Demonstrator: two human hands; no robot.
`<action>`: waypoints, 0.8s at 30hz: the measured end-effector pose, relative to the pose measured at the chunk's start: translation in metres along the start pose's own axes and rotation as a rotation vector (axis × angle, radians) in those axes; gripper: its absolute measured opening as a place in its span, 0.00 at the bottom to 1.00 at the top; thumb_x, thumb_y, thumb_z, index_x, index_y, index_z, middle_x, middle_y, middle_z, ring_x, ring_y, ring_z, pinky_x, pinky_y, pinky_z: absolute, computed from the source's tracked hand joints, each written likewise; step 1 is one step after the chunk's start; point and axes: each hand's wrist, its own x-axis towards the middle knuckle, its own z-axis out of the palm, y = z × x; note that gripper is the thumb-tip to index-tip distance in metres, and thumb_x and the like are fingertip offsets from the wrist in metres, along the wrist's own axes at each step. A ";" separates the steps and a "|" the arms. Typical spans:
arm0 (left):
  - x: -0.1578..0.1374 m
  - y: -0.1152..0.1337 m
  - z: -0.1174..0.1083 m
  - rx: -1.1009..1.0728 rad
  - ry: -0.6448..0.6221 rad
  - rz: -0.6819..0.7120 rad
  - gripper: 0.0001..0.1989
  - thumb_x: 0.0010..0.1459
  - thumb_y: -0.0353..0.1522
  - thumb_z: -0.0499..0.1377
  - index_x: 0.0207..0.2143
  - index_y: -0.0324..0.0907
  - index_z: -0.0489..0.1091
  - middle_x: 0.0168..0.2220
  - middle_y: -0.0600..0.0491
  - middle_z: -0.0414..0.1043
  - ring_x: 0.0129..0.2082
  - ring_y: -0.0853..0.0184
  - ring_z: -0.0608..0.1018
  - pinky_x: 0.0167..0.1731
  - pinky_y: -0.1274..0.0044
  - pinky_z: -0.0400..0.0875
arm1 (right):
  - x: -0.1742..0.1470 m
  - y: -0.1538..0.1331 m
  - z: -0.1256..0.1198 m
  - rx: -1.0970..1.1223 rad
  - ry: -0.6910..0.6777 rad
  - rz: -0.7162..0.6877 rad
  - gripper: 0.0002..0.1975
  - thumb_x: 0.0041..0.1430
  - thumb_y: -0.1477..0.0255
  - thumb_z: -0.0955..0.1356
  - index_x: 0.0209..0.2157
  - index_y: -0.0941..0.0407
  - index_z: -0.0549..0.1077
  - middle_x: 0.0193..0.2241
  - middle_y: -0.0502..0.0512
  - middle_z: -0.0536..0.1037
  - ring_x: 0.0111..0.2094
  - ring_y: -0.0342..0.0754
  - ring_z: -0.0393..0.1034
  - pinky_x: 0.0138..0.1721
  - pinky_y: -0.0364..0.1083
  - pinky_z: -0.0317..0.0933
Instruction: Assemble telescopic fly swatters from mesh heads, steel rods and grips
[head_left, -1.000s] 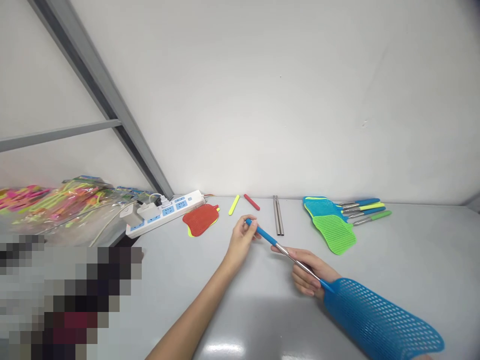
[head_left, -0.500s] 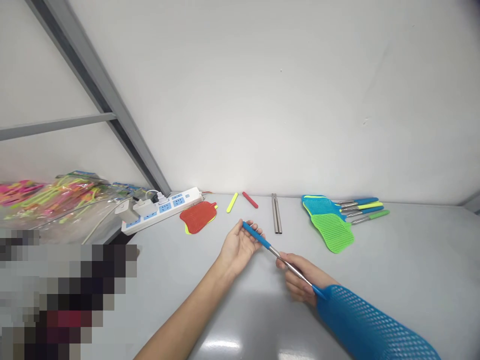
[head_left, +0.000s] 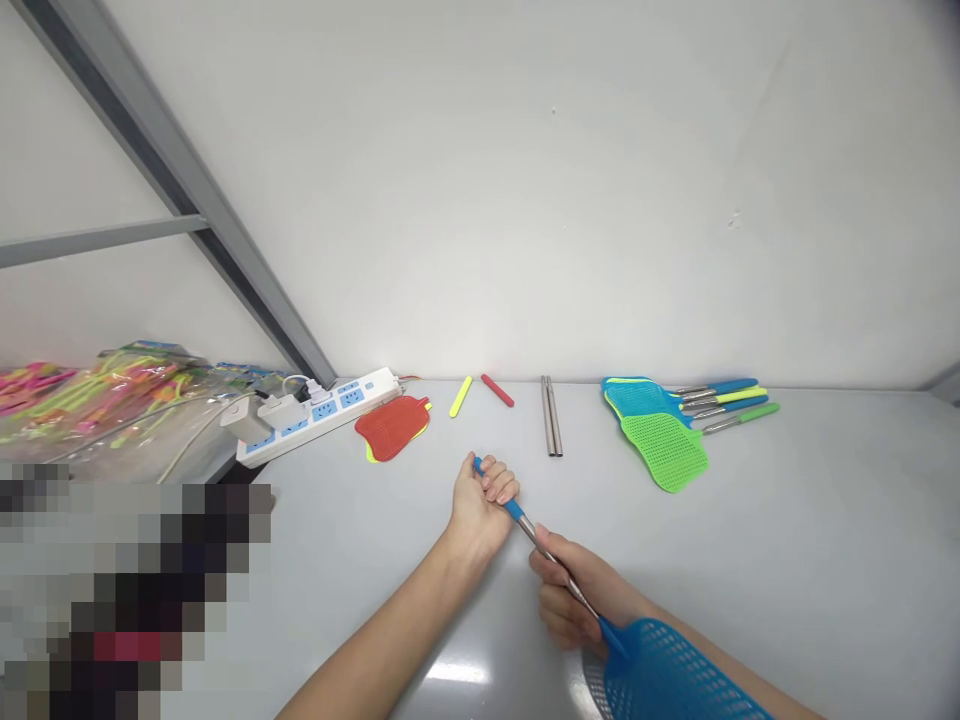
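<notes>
A blue fly swatter with a metal rod is held in both hands, its mesh head low at the right. My left hand is closed around the blue grip at the far end. Further along, my right hand grips the metal rod close to the mesh head. Beyond my hands, two metal tubes lie side by side on the grey table. To their left are a yellow grip and a red grip. A red swatter head rests on a yellow one.
Several swatters, with a green mesh head on top, lie stacked at the right. A white power strip with plugs and cables stands at the left. Plastic-bagged colourful items are behind the metal frame. A wall borders the table's back.
My left hand has closed its fingers around the blue grip, which lay across its open palm. My right hand and the swatter head have shifted down and left.
</notes>
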 end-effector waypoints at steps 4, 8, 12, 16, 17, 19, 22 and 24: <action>-0.004 -0.008 0.000 -0.013 0.014 0.058 0.19 0.59 0.37 0.40 0.18 0.40 0.51 0.11 0.63 0.41 0.08 0.80 0.49 0.08 0.86 0.46 | 0.001 0.004 0.003 0.009 0.024 -0.016 0.25 0.56 0.57 0.51 0.12 0.56 0.51 0.00 0.44 0.52 0.04 0.37 0.39 0.09 0.38 0.36; -0.007 -0.016 0.001 -0.027 0.027 0.107 0.18 0.59 0.37 0.41 0.18 0.40 0.51 0.12 0.62 0.43 0.08 0.80 0.50 0.07 0.86 0.46 | -0.001 0.004 0.004 0.010 0.040 -0.050 0.24 0.57 0.59 0.51 0.12 0.55 0.51 -0.01 0.44 0.52 0.04 0.38 0.38 0.09 0.38 0.36; -0.007 -0.022 0.001 -0.043 0.046 0.125 0.18 0.59 0.37 0.41 0.18 0.40 0.51 0.12 0.63 0.42 0.08 0.80 0.49 0.07 0.86 0.47 | -0.005 0.000 0.005 0.016 0.056 -0.052 0.23 0.57 0.60 0.52 0.12 0.56 0.51 -0.01 0.45 0.51 0.04 0.38 0.38 0.10 0.38 0.34; -0.006 -0.026 0.000 -0.050 0.067 0.160 0.18 0.58 0.39 0.42 0.18 0.40 0.51 0.12 0.63 0.42 0.08 0.80 0.49 0.07 0.86 0.46 | -0.007 -0.002 0.004 -0.008 0.059 -0.055 0.22 0.56 0.58 0.53 0.13 0.55 0.51 -0.01 0.43 0.51 0.04 0.37 0.38 0.10 0.39 0.35; -0.006 -0.027 0.000 -0.045 0.070 0.172 0.18 0.58 0.39 0.42 0.18 0.40 0.51 0.12 0.63 0.42 0.08 0.80 0.49 0.07 0.86 0.46 | -0.007 -0.003 0.004 -0.024 0.064 -0.058 0.22 0.55 0.57 0.54 0.13 0.55 0.51 -0.01 0.43 0.51 0.04 0.37 0.37 0.10 0.39 0.35; -0.006 -0.029 0.001 -0.029 0.073 0.191 0.18 0.58 0.39 0.42 0.18 0.40 0.51 0.13 0.62 0.42 0.08 0.80 0.49 0.07 0.86 0.46 | -0.007 -0.003 0.003 -0.055 0.078 -0.069 0.23 0.54 0.55 0.55 0.14 0.55 0.52 0.00 0.42 0.51 0.04 0.37 0.37 0.10 0.39 0.37; -0.007 -0.032 0.002 -0.015 0.087 0.211 0.18 0.57 0.40 0.43 0.19 0.41 0.51 0.13 0.62 0.42 0.09 0.80 0.48 0.07 0.86 0.46 | -0.008 -0.003 0.002 -0.074 0.083 -0.083 0.22 0.53 0.54 0.55 0.14 0.55 0.52 0.00 0.42 0.51 0.05 0.37 0.37 0.10 0.39 0.37; -0.008 -0.034 0.004 -0.011 0.084 0.225 0.17 0.57 0.40 0.43 0.19 0.40 0.51 0.14 0.62 0.41 0.09 0.80 0.48 0.07 0.86 0.46 | -0.010 -0.004 0.002 -0.078 0.075 -0.093 0.23 0.53 0.54 0.55 0.14 0.55 0.52 0.00 0.42 0.51 0.05 0.37 0.37 0.11 0.39 0.37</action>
